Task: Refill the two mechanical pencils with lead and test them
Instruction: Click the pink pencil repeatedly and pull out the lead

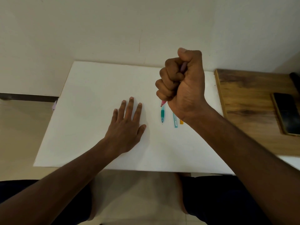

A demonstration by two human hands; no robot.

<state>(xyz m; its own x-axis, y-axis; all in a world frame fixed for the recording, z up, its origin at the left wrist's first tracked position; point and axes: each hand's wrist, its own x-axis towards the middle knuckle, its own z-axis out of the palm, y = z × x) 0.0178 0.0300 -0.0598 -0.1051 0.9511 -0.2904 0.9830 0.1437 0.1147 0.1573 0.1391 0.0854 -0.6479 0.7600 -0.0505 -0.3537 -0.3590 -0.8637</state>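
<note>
White counter (97,95) fills the middle of the view, a plain board set against a pale wall, and both hands are over it. Left hand (128,125) lies flat, palm down, fingers straight and a little spread, pressing on the bare surface and holding nothing. Right hand (181,82) is up above the counter in a tight fist, thumb on top, and that fist wraps a pink mechanical pencil (163,103): its pink tip pokes out below the little finger, pointing down, and a bit of the barrel shows between thumb and forefinger. Just under that tip lies the teal mechanical pencil (162,113), flat on the counter with its fine metal point toward the person. Beside it to the right sits a slim light-blue lead case (175,121), partly hidden by the right wrist, and next to that a small orange piece (181,122), too covered to say what it is. Off to the right, a wooden surface (246,101) adjoins the counter, with a dark phone (286,113) lying on it.
</note>
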